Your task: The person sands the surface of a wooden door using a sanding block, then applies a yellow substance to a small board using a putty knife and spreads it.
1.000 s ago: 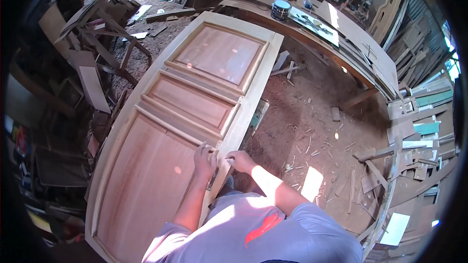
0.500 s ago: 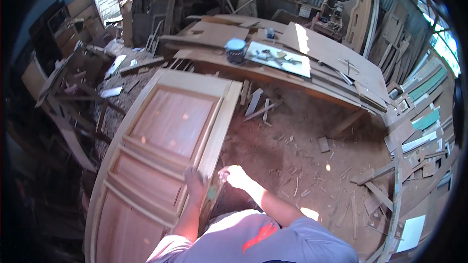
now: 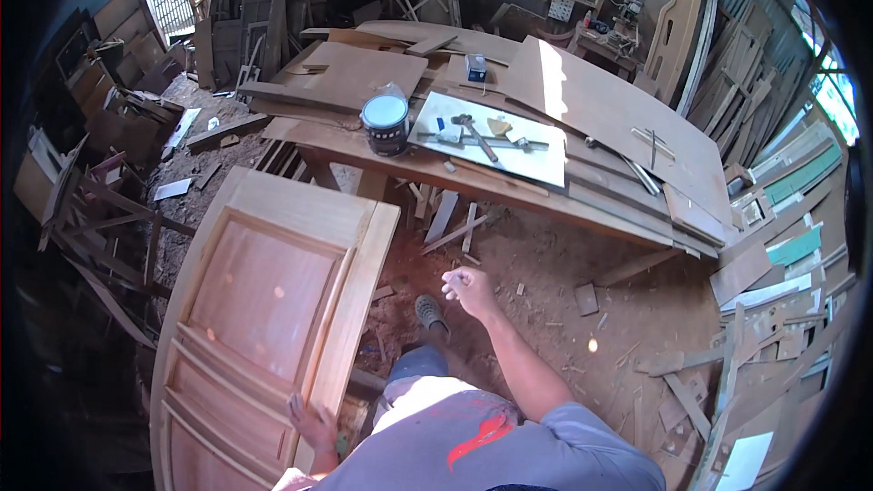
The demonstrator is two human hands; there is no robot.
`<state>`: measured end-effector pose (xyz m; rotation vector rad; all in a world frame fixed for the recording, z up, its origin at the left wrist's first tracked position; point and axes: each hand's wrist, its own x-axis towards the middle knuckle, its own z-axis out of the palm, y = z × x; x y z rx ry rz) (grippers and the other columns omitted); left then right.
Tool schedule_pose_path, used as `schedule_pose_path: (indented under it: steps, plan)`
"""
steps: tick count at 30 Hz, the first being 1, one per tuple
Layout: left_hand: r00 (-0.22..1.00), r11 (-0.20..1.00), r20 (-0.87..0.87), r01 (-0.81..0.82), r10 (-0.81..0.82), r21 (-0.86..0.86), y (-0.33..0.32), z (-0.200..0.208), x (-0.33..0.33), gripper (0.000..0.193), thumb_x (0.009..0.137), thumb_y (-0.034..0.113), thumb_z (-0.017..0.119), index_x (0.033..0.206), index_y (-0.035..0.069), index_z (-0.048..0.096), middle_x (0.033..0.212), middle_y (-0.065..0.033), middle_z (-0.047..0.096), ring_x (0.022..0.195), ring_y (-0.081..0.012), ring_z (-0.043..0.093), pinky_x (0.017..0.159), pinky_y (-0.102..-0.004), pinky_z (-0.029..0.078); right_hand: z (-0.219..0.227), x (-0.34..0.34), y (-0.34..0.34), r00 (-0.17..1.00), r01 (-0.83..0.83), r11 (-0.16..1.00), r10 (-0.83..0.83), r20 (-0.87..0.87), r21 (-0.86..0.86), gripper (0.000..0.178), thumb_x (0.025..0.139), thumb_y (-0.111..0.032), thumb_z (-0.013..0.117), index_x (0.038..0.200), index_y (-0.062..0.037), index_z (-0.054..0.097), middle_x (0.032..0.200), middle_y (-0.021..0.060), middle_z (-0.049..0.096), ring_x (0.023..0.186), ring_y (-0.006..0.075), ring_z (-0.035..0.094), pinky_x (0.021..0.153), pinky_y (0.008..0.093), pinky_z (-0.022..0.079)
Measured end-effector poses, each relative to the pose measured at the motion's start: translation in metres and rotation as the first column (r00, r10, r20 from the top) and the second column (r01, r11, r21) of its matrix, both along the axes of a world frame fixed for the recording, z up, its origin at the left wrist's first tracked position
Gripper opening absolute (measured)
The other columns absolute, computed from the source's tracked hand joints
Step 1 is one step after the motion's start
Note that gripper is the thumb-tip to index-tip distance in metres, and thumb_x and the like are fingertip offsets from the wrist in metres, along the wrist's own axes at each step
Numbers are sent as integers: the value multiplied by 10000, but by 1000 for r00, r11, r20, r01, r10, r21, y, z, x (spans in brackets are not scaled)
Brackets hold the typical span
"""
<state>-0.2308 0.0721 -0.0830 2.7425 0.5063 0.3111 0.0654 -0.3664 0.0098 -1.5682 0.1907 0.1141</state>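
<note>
A wooden panel door (image 3: 259,300) lies flat at the left, with raised mouldings around its reddish panels. My left hand (image 3: 312,423) rests on its right-hand stile beside the small middle panel, fingers stretched out and apart. Right of the door, over the dirt floor, my right hand (image 3: 471,291) is held in the air with its fingers curled together. Whatever may be between those fingers is too small to make out.
Ahead stands a workbench (image 3: 627,232) stacked with boards. On it are a paint can (image 3: 385,125) with a pale blue lid, a white board (image 3: 536,162), a hammer (image 3: 482,141) and a small blue box (image 3: 476,66). Wood scraps (image 3: 673,364) litter the floor at right.
My right hand has moved forward and away from the door's edge. My left hand stays on the door. The view has shifted closer to the bench, and my shoe now shows.
</note>
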Motion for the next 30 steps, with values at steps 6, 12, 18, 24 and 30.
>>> schedule_pose_path:
  steps: [6,12,18,24,30]
  plan:
    - [979,970,-123,-134,161,203,-6,3,45,689,960,259,619,1525,-68,397,1552,-285,445,1489,-461,356,1248,-578,260,19,153,-94,986,140,979,-123,116,-147,131,991,-90,654,1057,-13,737,899,74,768,726,109,704,634,253,528]
    - [975,995,212,-47,65,-89,-101,-11,305,509,980,180,600,1425,-53,521,1523,-282,482,1460,-450,395,1236,-567,254,37,285,-157,963,258,897,-212,165,-358,172,945,-102,686,1076,-3,736,903,80,766,743,141,708,674,279,554]
    - [844,880,419,439,-336,-180,-227,76,533,262,909,92,689,1162,28,661,1287,-196,665,1273,-391,585,1130,-501,405,33,367,-172,946,249,546,40,322,-800,484,824,-236,828,1250,-60,680,1162,183,702,1088,367,660,992,455,523]
    - [859,757,326,504,-393,-416,-340,83,630,174,955,92,704,1111,13,694,1097,-138,731,1033,-284,697,918,-386,554,3,421,-191,976,25,431,185,116,-902,747,770,-189,826,1447,-105,523,1371,177,590,1332,376,501,1135,497,400]
    - [979,520,89,174,-184,-836,-412,56,691,359,1001,156,718,1288,-34,616,1180,-134,704,1062,-161,678,908,-308,563,-4,448,-218,938,-113,367,345,22,-923,722,750,-173,804,1419,-141,536,1287,126,637,1282,336,542,1104,468,409]
